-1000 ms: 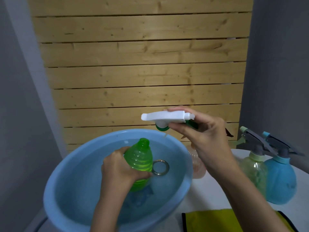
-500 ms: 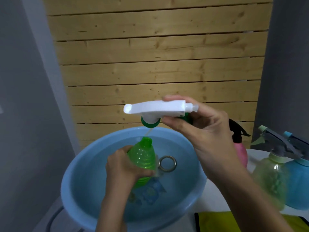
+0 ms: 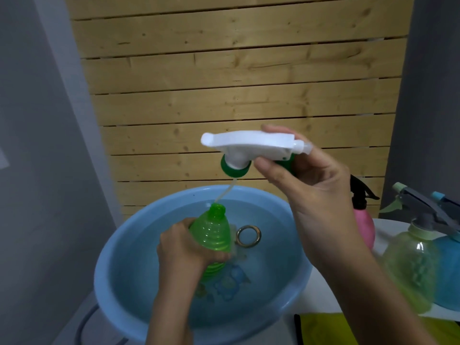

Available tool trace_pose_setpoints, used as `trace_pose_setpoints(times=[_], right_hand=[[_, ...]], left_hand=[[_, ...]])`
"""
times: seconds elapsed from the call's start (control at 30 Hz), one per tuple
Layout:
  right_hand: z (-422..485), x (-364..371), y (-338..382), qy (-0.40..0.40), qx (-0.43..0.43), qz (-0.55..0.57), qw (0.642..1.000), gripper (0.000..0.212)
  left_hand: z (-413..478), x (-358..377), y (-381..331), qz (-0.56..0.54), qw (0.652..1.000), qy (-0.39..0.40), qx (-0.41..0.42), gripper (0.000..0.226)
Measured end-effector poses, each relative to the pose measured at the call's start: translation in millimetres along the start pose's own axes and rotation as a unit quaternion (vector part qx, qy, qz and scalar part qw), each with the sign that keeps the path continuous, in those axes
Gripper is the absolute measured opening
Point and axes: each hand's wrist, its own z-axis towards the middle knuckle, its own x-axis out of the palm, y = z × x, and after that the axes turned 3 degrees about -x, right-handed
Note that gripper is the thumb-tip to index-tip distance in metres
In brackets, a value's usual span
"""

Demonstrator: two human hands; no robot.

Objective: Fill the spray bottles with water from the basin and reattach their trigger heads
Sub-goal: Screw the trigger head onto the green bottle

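Cloth: a yellow cloth (image 3: pixel 323 329) lies nearest, on the surface (image 3: pixel 321 292) right of the basin.
Basin: the blue basin (image 3: pixel 104 270) holds water; its rim rings the working area, and a metal ring (image 3: pixel 248 235) lies in it.
Left hand: the left hand (image 3: pixel 184 250) wraps its fingers round the green bottle (image 3: pixel 214 232), which stands tilted in the water with its neck open.
Right hand: the right hand (image 3: pixel 311 195) pinches the white trigger head (image 3: pixel 249 148) above the bottle, and the tube (image 3: pixel 224 192) tip is at the bottle's mouth.
Progress: this head is not yet screwed on; I cannot tell the water level inside.
Others: the pink bottle (image 3: pixel 363 227), pale green bottle (image 3: pixel 410 270) and blue bottle (image 3: pixel 448 265) at right already carry heads.
Room: open space above the basin; the right forearm passes near those bottles, and the slatted wall (image 3: pixel 224 95) closes the far side.
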Motion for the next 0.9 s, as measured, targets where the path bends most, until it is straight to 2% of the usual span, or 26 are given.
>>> trace_pose_setpoints(times=[0.2,0.4,0.53,0.9], right_hand=[[-1,-11,-14,-0.117,0.06,0.07,0.989,0.037],[-3,-24,-20,-0.178,0.095,0.132,0.97,0.034],[-5,-33,-23,-0.189,0.115,0.141,0.965,0.032],[-9,-26,-35,-0.155,0.147,0.135,0.968,0.038]], left_hand=[[2,0,6,0.012,1.0,0.004,-0.021,0.064],[3,2,8,0.012,1.0,0.001,-0.022,0.061],[4,3,9,0.014,1.0,-0.001,-0.023,0.063],[2,4,4,0.033,0.999,0.006,0.0,0.069]])
